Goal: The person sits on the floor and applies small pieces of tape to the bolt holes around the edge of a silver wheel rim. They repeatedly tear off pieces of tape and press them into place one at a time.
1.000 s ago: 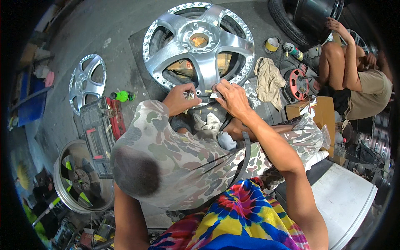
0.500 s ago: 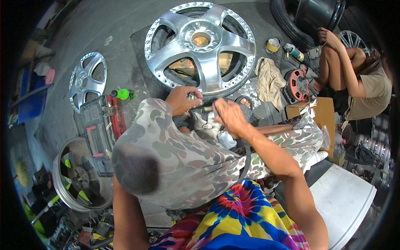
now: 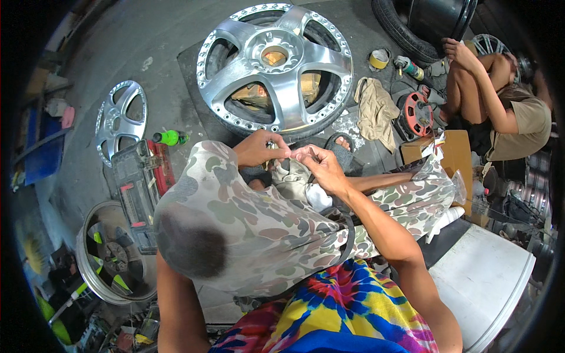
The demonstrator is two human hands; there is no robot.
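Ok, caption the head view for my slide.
Left hand and right hand close together in front of a silver wheel, a beige rag to the right.

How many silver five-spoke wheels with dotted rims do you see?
2: the large wheel at top centre, beyond the left hand, and the smaller-looking wheel at left, near the green bottle. More may be hidden in the right-hand clutter.

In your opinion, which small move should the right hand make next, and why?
Probably the right hand should reach forward to the near edge of the big silver wheel. It is off the wheel, just short of that edge, and seems to meet the left hand. Whether anything is pinched there is too small to tell.
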